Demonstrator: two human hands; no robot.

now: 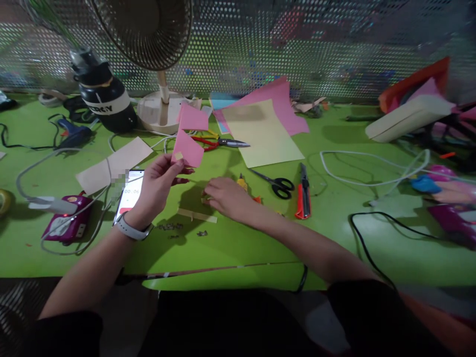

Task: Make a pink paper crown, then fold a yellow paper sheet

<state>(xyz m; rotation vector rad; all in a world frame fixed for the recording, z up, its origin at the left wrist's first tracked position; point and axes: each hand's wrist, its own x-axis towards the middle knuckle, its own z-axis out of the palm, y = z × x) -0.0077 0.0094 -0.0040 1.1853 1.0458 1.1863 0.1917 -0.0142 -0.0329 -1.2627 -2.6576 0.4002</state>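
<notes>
My left hand (159, 181) pinches a pink paper piece (189, 148) between thumb and fingers, raised above the table. A small yellowish square (179, 155) shows on the paper beside my thumb. Low over the tabletop, my right hand (226, 196) has its fingers curled together; whatever they hold is too small and hidden to name. Just below it lies a narrow pale strip (197, 215). Several small metallic bits (170, 226) are scattered on the green table (253, 248). Behind my right hand, a small yellow object (242, 182) is partly covered.
Black scissors (281, 187), a red utility knife (304, 196) and red-handled pliers (223, 143) lie beyond my hands. Yellow paper (266, 136) rests over pink sheets. A phone (130, 196), bottle (106, 96), fan (159, 106) and purple power box (69, 220) with cables stand left.
</notes>
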